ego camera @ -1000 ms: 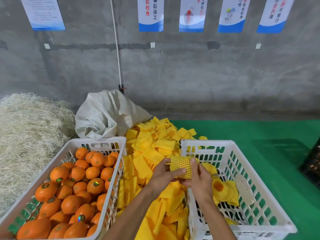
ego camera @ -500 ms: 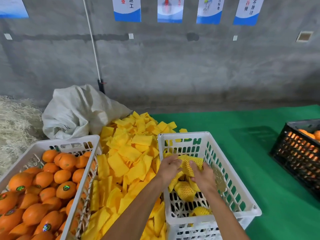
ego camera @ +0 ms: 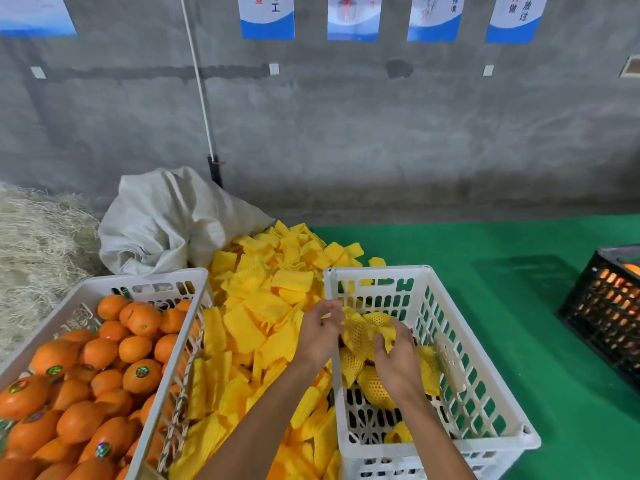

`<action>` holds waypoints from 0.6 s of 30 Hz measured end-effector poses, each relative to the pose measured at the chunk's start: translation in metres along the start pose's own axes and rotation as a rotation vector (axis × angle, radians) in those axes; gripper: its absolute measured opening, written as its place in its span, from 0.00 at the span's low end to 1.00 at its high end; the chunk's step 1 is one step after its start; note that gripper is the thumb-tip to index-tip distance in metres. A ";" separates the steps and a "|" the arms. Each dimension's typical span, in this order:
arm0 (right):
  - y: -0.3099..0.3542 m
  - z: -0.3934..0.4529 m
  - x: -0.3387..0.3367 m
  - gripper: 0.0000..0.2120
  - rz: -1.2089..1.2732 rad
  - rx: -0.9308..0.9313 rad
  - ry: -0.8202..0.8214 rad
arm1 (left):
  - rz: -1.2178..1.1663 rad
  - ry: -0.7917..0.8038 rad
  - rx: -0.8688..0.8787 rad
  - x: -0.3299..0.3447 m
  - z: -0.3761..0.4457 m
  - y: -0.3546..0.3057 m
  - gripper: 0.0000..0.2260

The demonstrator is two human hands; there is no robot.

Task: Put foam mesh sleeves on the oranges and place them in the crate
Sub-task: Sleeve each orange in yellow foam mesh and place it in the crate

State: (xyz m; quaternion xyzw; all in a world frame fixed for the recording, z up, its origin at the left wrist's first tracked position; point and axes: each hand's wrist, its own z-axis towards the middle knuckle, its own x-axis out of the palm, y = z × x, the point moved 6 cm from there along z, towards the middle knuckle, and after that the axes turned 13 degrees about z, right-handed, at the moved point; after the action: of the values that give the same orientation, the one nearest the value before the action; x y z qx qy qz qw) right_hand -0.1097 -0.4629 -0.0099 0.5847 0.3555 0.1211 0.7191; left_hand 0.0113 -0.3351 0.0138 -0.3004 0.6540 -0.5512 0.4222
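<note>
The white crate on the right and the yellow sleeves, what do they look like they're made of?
The white crate looks like rigid moulded plastic, slightly glossy, with slotted walls. The yellow sleeves look like soft foam mesh: matte, netted texture, lying flat and bending easily. The sleeved orange held by both hands shows the mesh stretched round it.

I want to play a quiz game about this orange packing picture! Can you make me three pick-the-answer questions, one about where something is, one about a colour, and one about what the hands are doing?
1. Where is the loose pile of foam sleeves?
A. between the two white crates
B. inside the black crate
C. on the straw

2. What colour is the floor mat?
A. blue
B. green
C. red

3. What is the right hand doing?
A. resting open on the floor
B. holding a sleeved orange
C. lifting the sack

Answers: 1 A, the pile lies between them; 2 B, the mat is green; 3 B, fingers curl round the mesh.
</note>
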 end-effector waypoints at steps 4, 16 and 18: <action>0.042 -0.017 0.041 0.19 -0.026 -0.189 0.038 | 0.161 -0.105 0.089 -0.073 -0.011 -0.001 0.07; 0.067 -0.082 0.224 0.25 -0.283 -0.294 0.517 | 0.948 -0.293 0.072 -0.268 -0.060 0.050 0.14; 0.057 -0.095 0.247 0.28 -0.336 -0.244 0.613 | 1.039 -0.324 -0.046 -0.297 -0.069 0.066 0.16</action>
State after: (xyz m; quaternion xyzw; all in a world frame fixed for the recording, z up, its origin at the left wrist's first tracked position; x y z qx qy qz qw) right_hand 0.0194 -0.2294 -0.0546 0.3645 0.6285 0.2123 0.6534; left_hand 0.0929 -0.0339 0.0173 -0.0278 0.6548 -0.2023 0.7277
